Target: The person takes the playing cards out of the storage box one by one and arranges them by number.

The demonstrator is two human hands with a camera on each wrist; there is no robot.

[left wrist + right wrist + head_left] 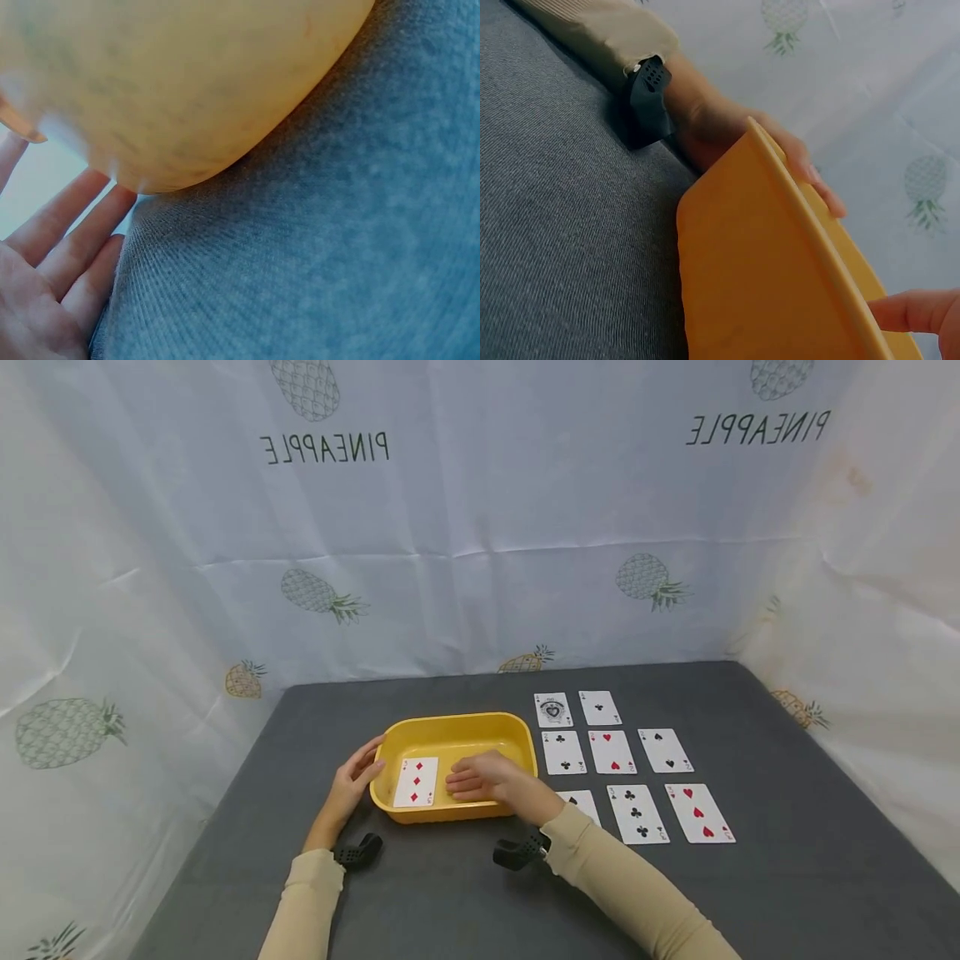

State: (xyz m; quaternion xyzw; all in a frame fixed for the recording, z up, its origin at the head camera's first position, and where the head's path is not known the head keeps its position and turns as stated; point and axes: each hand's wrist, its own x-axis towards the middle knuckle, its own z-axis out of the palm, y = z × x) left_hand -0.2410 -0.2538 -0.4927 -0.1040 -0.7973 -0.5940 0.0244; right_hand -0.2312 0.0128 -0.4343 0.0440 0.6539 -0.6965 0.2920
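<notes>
A yellow plastic tray point(457, 722) lies on the dark table. My left hand point(351, 785) holds its left end, thumb over the rim and other fingers along the outer wall; in the left wrist view those fingers point(75, 232) reach the tray's underside edge. Inside the tray, at its left, a three of diamonds point(416, 782) lies face up. My right hand point(487, 778) hovers over the tray's right half, fingers fairly straight and pointing left toward that card, no card visible in them. One fingertip of it shows over the rim in the right wrist view point(907, 311).
Right of the tray, face-up cards lie in rows: ornate ace point(553, 710), ace of clubs point(600, 707), two of clubs point(564, 752), two of hearts point(612, 752), two of spades point(666, 750), three of clubs point(637, 814), three of hearts point(700, 812). My right forearm partly covers a spade card point(583, 803).
</notes>
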